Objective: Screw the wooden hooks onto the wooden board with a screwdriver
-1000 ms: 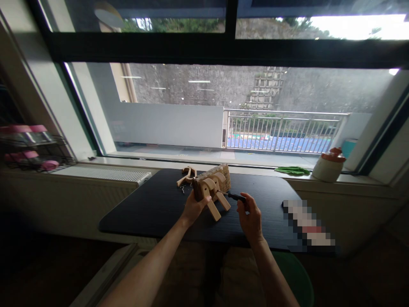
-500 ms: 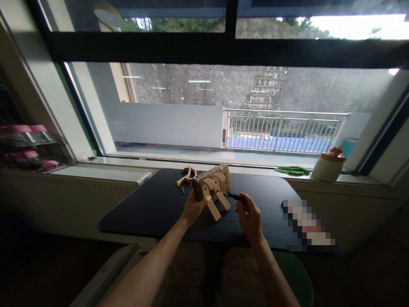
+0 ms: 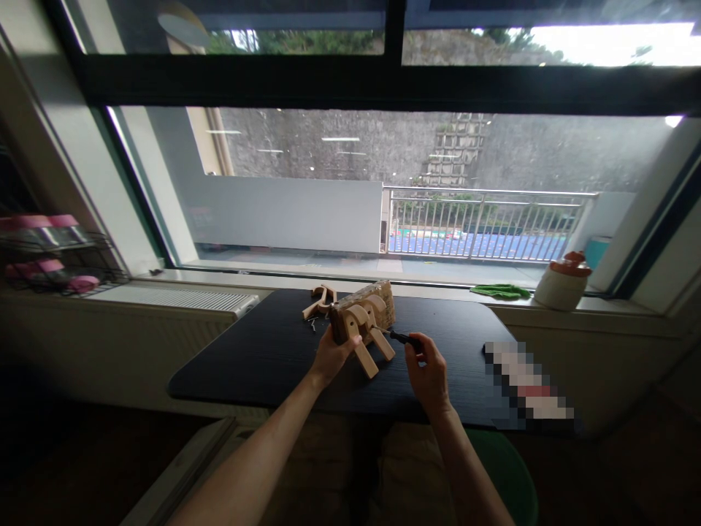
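Note:
On the dark table a small wooden piece (image 3: pixel 388 301) with a woven-looking side and curved wooden legs lies tipped on its side. My left hand (image 3: pixel 331 356) is closed around its near left end, the thumb pressed by one leg. In my right hand (image 3: pixel 428 369) is a screwdriver (image 3: pixel 404 338) with a black handle. Its thin shaft points left, and the tip meets the wood near the second leg; whether a screw sits there is too small to tell. Behind my left hand lie loose curved wooden parts (image 3: pixel 323 298) and several small screws (image 3: pixel 313 324).
The black table (image 3: pixel 246 365) stands against the window sill. A pixelated flat item (image 3: pixel 529 387) lies at its right edge. On the sill are a green cloth (image 3: pixel 501 291) and a cream jar (image 3: pixel 563 285) with an orange lid. At left, a wire rack (image 3: pixel 82 256) holds pink-lidded containers.
My right hand's fingers have shifted slightly on the screwdriver handle. The wooden piece and my left hand stay in the same place.

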Demonstrator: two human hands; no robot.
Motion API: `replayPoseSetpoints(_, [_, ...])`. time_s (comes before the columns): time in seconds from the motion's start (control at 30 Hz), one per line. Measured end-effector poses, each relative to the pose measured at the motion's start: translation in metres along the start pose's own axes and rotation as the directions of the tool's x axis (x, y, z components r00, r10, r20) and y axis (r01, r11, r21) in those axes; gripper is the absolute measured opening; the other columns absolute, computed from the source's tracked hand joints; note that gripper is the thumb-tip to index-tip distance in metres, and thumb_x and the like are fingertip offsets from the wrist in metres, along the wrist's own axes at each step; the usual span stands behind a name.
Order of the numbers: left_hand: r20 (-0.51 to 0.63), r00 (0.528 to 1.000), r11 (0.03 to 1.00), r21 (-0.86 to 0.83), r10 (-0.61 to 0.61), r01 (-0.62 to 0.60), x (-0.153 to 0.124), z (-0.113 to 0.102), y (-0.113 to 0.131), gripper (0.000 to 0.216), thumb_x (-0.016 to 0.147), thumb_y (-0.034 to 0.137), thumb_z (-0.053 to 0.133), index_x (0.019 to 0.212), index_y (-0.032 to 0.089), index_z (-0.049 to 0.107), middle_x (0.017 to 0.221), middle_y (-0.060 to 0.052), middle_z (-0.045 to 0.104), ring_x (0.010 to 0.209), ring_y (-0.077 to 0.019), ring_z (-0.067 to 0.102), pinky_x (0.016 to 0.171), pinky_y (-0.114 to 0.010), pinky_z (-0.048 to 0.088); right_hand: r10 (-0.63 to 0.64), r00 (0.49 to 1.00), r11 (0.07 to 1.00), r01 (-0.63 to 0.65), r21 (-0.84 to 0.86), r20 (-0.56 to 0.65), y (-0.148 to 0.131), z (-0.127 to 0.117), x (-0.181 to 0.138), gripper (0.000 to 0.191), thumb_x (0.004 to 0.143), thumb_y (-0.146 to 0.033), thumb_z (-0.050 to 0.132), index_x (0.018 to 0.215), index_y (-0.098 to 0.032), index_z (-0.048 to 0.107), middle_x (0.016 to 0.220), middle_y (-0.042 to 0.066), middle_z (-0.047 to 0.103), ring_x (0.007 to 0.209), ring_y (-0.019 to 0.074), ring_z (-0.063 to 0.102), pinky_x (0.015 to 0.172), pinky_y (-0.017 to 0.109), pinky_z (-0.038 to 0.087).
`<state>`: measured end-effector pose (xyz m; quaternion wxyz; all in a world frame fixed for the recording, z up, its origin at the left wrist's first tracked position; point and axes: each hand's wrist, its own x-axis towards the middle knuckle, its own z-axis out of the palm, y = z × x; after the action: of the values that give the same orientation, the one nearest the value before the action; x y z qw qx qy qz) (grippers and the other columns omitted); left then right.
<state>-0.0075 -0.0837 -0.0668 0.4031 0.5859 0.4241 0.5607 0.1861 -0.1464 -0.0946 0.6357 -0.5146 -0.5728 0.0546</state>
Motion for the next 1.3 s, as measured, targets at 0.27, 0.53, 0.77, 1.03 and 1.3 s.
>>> replayPoseSetpoints(0.27, [0.004, 1.0, 1.0, 0.017, 0.018, -0.018, 0.0014, -0.0002, -0.0041, 0.043, 0.061, 0.03, 0.068, 0.101, 0.017, 0.056, 0.095, -0.005, 0.065, 0.09, -0.0235, 0.061, 0.078, -0.034, 0.048, -0.036, 0.999, 0.999, 0.035, 0.015, 0.022, 0.0004, 0.0011, -0.0004, 0.024, 0.082, -0.025, 0.049, 0.104, -0.019, 0.057, 0.092, 0.005, 0.062, 0.067, 0.0118, 0.056, 0.066, 0.027, 0.05])
replayPoseSetpoints(0.53, [0.001, 1.0, 1.0, 0.02, 0.012, -0.012, 0.0029, -0.0011, -0.007, 0.049, 0.06, 0.029, 0.07, 0.106, 0.017, 0.056, 0.099, -0.007, 0.065, 0.089, -0.024, 0.062, 0.08, -0.037, 0.048, -0.029, 1.0, 0.999, 0.029, 0.016, 0.009, 0.0042, 0.0027, -0.0003, 0.027, 0.083, -0.027, 0.049, 0.107, -0.018, 0.057, 0.093, 0.007, 0.062, 0.077, 0.0153, 0.059, 0.069, 0.029, 0.051])
replayPoseSetpoints(0.77, [0.002, 1.0, 1.0, -0.002, 0.0, 0.0, 0.0006, 0.0006, -0.0006, 0.05, 0.06, 0.03, 0.07, 0.106, 0.017, 0.056, 0.098, -0.006, 0.066, 0.092, -0.0244, 0.061, 0.082, -0.037, 0.048, -0.003, 1.0, 1.0, 0.003, 0.018, 0.024, 0.0063, 0.0023, -0.0013, 0.028, 0.083, -0.029, 0.05, 0.108, -0.018, 0.056, 0.084, 0.005, 0.065, 0.071, 0.0148, 0.061, 0.065, 0.028, 0.052])
replayPoseSetpoints(1.03, [0.003, 1.0, 1.0, -0.023, -0.014, 0.014, 0.0015, -0.0002, -0.0029, 0.05, 0.059, 0.029, 0.07, 0.105, 0.017, 0.056, 0.102, -0.007, 0.065, 0.091, -0.0242, 0.062, 0.08, -0.036, 0.049, -0.001, 0.999, 1.0, 0.0, 0.021, 0.033, 0.0025, 0.0011, -0.0013, 0.029, 0.082, -0.027, 0.05, 0.109, -0.018, 0.056, 0.085, 0.005, 0.065, 0.068, 0.0143, 0.061, 0.068, 0.03, 0.052])
replayPoseSetpoints(1.3, [0.012, 1.0, 0.999, -0.037, -0.004, 0.004, 0.0023, 0.0, -0.0067, 0.05, 0.06, 0.03, 0.07, 0.106, 0.016, 0.055, 0.097, -0.006, 0.066, 0.091, -0.0238, 0.062, 0.08, -0.035, 0.049, 0.011, 0.999, 0.999, -0.012, 0.034, 0.049, 0.0036, 0.0011, -0.0017, 0.031, 0.083, -0.028, 0.049, 0.112, -0.018, 0.055, 0.086, 0.006, 0.066, 0.072, 0.0161, 0.063, 0.067, 0.03, 0.053])
